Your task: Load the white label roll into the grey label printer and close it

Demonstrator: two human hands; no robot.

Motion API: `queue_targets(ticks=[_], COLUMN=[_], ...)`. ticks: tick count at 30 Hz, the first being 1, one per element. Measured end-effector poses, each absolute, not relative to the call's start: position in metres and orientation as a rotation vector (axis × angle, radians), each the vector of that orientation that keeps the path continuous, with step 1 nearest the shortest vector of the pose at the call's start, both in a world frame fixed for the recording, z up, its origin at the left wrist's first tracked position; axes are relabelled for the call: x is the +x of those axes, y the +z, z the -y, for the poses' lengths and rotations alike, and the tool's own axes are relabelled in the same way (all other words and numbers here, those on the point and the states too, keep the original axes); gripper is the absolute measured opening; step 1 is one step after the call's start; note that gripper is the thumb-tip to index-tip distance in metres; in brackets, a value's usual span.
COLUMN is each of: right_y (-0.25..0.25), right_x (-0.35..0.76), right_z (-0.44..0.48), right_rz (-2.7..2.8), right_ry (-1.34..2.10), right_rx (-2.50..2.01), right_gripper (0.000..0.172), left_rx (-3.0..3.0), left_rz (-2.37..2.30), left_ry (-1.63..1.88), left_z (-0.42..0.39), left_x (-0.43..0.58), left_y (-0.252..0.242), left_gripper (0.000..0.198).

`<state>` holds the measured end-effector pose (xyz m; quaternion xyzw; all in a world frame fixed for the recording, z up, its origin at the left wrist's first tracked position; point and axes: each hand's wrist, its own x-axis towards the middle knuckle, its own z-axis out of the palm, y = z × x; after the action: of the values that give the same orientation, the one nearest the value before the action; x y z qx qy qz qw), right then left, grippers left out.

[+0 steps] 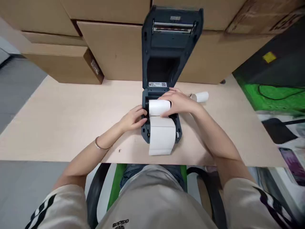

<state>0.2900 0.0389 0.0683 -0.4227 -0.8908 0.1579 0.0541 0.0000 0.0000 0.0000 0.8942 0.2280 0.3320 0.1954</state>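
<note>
A dark grey label printer (178,124) stands on the table with its lid (171,41) raised. In its bay lies a white label roll (156,107), and a strip of blank labels (162,136) runs from it over the printer's front edge. My right hand (177,102) is closed over the roll's right end, thumb in front and fingers behind. At the printer's left side wall, my left hand (134,118) has its bent fingers and thumb gripping the edge, level with the roll's left end. Its fingertips are partly hidden inside the bay.
Large cardboard boxes (114,51) line the table's back edge behind the lid. A small white roll (201,97) lies on the tabletop (71,121) right of the printer. To the right are a green surface (269,98) with a black cable and a phone (293,163).
</note>
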Motion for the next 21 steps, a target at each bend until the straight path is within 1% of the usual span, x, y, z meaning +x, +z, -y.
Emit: queue_targets(ticks=[3,6,11,12,16,18,21], right_y=[0.069,0.073,0.081,0.083,0.085,0.081,0.069], right_x=[0.285,0.281,0.277,0.277,0.271,0.266,0.257], right_z=[-0.037,-0.032,-0.012,-0.004,0.042,0.070,0.106], right_rz=[2.783,2.836,2.785,2.761,2.678,2.639,2.584], right_ry=[0.362,0.272,0.111,0.101,0.061,-0.053,-0.251], right_rx=[-1.298,-1.302,-1.300,-1.273,-1.082,-0.997,-0.967], right_gripper=[0.066,0.061,0.070,0.068,0.043,0.039,0.039], left_rx=[2.483,2.472,2.483,2.484,2.478,2.474,2.486], left_rz=[-0.673,-0.687,-0.686,-0.681,-0.650,-0.634,-0.623], left_ry=[0.904,0.888,0.890,0.896,0.926,0.951,0.972], left_z=[0.000,0.000,-0.001,-0.001,-0.001,0.000,0.001], left_x=[-0.001,-0.002,-0.002,-0.002,0.000,0.001,0.001], left_y=[-0.001,-0.001,0.000,0.000,0.001,0.002,0.004], left_gripper=[0.036,0.037,0.041,0.040,0.034,0.032,0.031])
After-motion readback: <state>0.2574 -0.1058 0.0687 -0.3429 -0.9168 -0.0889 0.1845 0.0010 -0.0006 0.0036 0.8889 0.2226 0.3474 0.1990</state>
